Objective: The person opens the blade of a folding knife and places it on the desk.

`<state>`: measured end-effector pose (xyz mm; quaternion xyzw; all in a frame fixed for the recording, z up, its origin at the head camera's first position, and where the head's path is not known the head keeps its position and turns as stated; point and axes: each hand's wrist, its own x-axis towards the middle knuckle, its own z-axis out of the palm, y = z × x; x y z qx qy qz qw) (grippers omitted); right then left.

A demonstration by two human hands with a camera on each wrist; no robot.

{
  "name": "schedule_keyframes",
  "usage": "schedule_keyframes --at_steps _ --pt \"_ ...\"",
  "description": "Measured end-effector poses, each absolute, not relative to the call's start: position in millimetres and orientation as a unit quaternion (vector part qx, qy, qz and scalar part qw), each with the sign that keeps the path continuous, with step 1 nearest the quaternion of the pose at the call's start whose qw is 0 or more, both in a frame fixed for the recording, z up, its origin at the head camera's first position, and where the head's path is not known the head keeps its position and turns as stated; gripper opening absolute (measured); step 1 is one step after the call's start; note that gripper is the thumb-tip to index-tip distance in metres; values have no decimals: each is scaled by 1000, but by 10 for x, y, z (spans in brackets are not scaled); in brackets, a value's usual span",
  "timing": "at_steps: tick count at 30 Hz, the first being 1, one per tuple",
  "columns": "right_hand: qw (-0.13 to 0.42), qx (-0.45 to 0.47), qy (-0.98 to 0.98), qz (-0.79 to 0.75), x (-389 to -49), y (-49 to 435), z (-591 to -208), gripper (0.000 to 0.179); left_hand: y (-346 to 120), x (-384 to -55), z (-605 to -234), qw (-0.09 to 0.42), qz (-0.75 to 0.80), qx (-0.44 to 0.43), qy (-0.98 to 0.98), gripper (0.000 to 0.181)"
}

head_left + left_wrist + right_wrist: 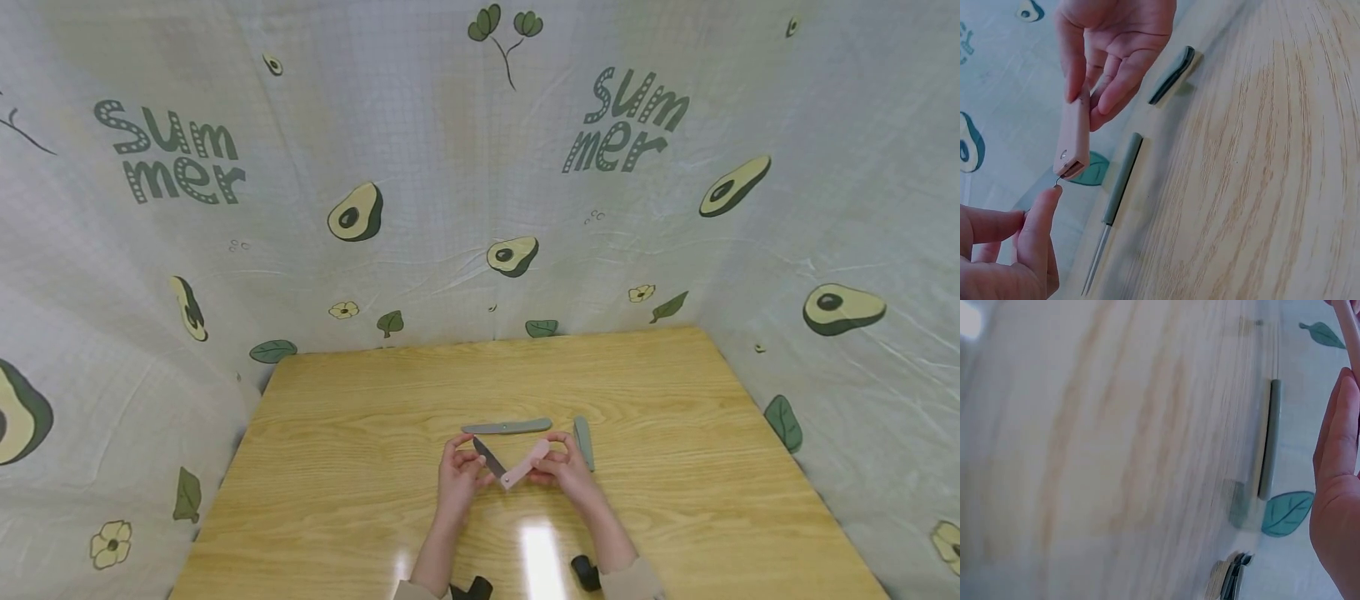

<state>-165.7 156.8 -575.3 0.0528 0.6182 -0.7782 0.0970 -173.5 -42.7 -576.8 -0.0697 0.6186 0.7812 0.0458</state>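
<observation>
A pink folding knife [528,462] is held up between both hands over the table, half unfolded into a V. Its dark blade [489,457] is pinched by the thumb and fingers of my left hand [454,479]. My right hand [572,475] grips the handle, thumb on its side, as the left wrist view shows on the pink handle [1074,134]. Just beyond the hands lies an unfolded green knife [506,427], blade to the left. A folded green knife [583,443] lies just past the right hand. In the right wrist view my right hand [1341,469] is partly cut off.
The wooden table [360,417] ends at a hanging cloth [435,292] printed with avocados and leaves, on the back and both sides. Black wrist devices [585,573] show near the front. Glare falls on the wood between the forearms.
</observation>
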Motion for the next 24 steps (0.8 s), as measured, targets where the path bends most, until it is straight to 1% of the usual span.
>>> schedule_keyframes --at_steps 11,24 --pt "86 73 605 -789 -1645 1532 -5709 52 -405 -1722 -5777 28 794 -86 601 46" --pt "58 89 566 -818 -1641 1476 -5754 51 -339 -1702 -5785 -13 828 -104 551 44"
